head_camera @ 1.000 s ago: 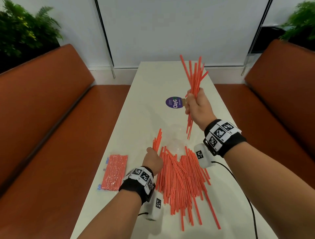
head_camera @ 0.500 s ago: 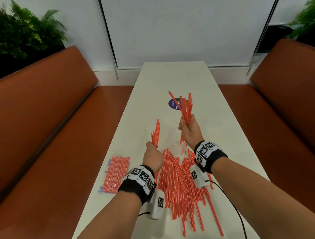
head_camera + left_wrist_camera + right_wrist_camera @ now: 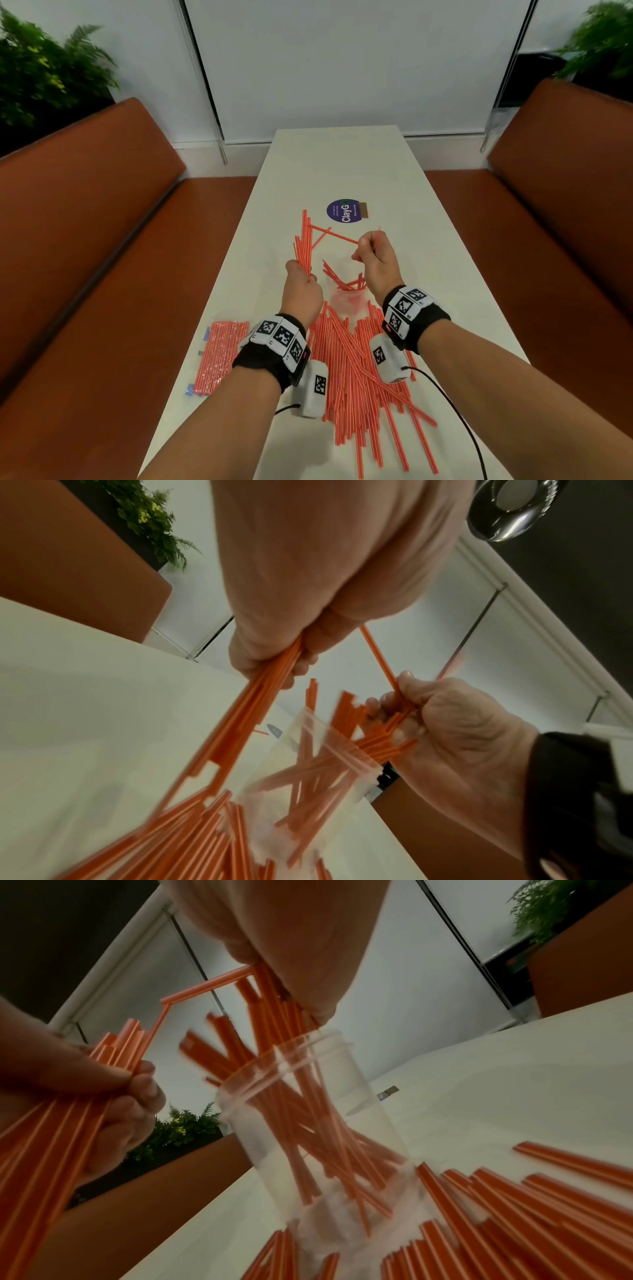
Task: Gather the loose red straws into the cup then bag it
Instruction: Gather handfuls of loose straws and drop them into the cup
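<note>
A clear plastic cup (image 3: 346,296) stands mid-table with several red straws (image 3: 342,282) leaning inside it. My right hand (image 3: 370,251) hovers just above the cup's rim, fingers curled round a few straws (image 3: 274,993); one bent straw (image 3: 334,234) sticks out leftward from the fist. Left of the cup, my left hand (image 3: 303,282) grips an upright bundle of straws (image 3: 304,240). A big loose pile of straws (image 3: 359,377) lies on the table (image 3: 342,164) between my wrists. In the left wrist view the cup (image 3: 318,764) is blurred.
A sealed bag of red straws (image 3: 221,356) lies near the table's left edge. A round purple sticker (image 3: 344,211) sits beyond the cup. Orange benches (image 3: 85,240) flank the table on both sides, and a cable (image 3: 455,411) trails from my right wrist.
My right hand came down from high above the table to the cup's mouth, and most of its bundle now stands in the cup. My left hand rose slightly with its bundle.
</note>
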Demonstrator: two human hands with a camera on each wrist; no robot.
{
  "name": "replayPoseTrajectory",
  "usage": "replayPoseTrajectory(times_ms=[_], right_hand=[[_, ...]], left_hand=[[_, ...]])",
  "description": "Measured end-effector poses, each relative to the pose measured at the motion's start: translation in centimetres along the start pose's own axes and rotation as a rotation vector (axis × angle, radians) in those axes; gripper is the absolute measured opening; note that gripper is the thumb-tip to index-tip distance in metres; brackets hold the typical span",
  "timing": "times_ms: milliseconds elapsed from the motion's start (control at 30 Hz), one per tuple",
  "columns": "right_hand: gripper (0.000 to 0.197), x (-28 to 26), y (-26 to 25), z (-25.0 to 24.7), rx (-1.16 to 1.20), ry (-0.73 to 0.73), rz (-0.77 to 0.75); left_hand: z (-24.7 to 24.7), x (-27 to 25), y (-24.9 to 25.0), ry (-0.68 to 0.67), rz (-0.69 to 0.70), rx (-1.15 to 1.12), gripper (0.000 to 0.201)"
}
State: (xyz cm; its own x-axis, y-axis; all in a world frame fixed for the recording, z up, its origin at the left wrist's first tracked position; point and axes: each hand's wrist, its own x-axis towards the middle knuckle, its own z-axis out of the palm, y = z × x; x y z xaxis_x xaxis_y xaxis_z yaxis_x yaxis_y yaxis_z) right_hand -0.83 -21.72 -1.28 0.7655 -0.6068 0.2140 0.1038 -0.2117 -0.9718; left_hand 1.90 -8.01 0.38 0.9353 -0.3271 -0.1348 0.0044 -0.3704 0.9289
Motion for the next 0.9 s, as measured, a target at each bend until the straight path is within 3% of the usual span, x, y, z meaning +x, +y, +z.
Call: replayPoseTrajectory(times_ms=[133,267,400,500,667,900], right_hand=[[0.029,-0.1,-0.3,-0.2,-0.003,0.016,-0.004],[0.015,0.4,-1.1,-0.6,0.072,0.089,0.027],[0.03,1.0,-1.9,-1.3,0.204,0.156,0.086],[0.031,1.3,-2.3,-1.4,0.313,0.179,0.143],[0.024,1.0,-2.1,-1.6,0.294,0.181,0.158],[0.025,0.5,-1.1,-1.3,0.328,0.123,0.178]], left_hand=[[0.3,0.4,1.0,0.009,0.037,-0.031,0.01],[0.4,1.1,3.4,0.047,0.153,-0.053,0.009],[0.7,2.0,6.0,0.098,0.265,-0.127,0.016],[1.6,2.5,7.1,0.101,0.326,-0.196,0.021],[3.5,3.0,5.4,0.022,0.303,-0.198,0.013],[4.7,3.1,2.9,-0.061,0.212,-0.234,0.019]])
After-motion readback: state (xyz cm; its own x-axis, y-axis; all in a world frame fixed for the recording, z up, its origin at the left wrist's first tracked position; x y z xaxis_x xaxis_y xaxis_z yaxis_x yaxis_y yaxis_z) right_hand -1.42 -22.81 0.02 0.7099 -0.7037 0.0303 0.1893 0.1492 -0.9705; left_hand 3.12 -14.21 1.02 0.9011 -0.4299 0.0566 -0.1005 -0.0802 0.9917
